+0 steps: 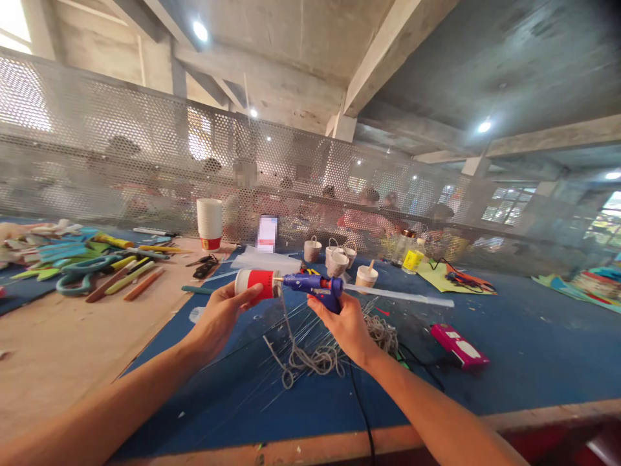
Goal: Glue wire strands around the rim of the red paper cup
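While L hand [220, 312] gripped cup [260, 282], R hand [350, 325] clutched glue gun [303, 282]. Any slip cd've burnt fingers [251, 295] w/ hot tip [280, 279].

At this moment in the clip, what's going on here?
The left hand holds a red-and-white paper cup on its side, while the right hand grips a blue glue gun, its tip at the cup's end. A long glue stick juts from the gun's back. Grey cord trails from the cup's end to loose coils on the blue tabletop. Beyond stand small handled buckets and a stack of paper cups.
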Demonstrator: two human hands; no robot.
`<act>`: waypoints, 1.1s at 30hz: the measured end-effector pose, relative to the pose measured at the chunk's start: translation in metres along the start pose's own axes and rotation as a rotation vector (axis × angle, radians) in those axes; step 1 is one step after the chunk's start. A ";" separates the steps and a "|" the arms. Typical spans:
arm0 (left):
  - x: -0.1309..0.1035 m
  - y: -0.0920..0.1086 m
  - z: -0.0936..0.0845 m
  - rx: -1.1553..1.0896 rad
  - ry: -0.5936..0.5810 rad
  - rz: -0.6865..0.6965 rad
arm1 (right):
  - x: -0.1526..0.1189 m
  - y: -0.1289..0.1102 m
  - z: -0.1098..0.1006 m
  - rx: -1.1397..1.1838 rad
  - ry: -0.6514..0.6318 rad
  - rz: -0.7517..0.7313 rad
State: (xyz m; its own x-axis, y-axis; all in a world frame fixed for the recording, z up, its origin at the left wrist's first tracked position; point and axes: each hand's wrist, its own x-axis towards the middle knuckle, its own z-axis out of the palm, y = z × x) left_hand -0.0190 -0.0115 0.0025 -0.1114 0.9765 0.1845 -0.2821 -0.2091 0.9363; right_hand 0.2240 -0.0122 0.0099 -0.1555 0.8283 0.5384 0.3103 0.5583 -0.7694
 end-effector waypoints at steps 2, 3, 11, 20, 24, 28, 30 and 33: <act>0.000 -0.001 -0.001 0.019 0.007 0.010 | -0.001 0.003 0.002 -0.056 0.021 -0.048; 0.001 -0.002 -0.001 0.028 0.010 0.012 | -0.001 0.004 0.002 -0.084 0.030 -0.069; 0.000 0.000 -0.002 0.026 -0.013 0.010 | -0.003 0.016 0.000 -0.297 0.016 -0.273; -0.003 0.003 0.002 -0.019 -0.014 0.000 | -0.002 0.019 0.000 -0.403 -0.018 -0.341; -0.003 0.002 0.001 0.003 -0.005 0.012 | -0.002 0.019 0.000 -0.441 -0.028 -0.329; -0.002 0.001 0.000 0.055 0.025 0.022 | -0.003 0.012 -0.001 -0.470 -0.054 -0.288; -0.001 0.000 -0.001 0.067 0.026 0.024 | -0.004 0.009 -0.001 -0.475 -0.054 -0.275; 0.001 -0.002 -0.003 0.082 0.025 0.025 | -0.004 0.008 -0.001 -0.480 -0.054 -0.284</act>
State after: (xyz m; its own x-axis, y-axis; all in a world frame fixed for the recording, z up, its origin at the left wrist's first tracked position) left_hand -0.0211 -0.0108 0.0003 -0.1414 0.9692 0.2015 -0.2005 -0.2273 0.9530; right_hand 0.2280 -0.0111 0.0025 -0.3393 0.6568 0.6734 0.6390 0.6863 -0.3474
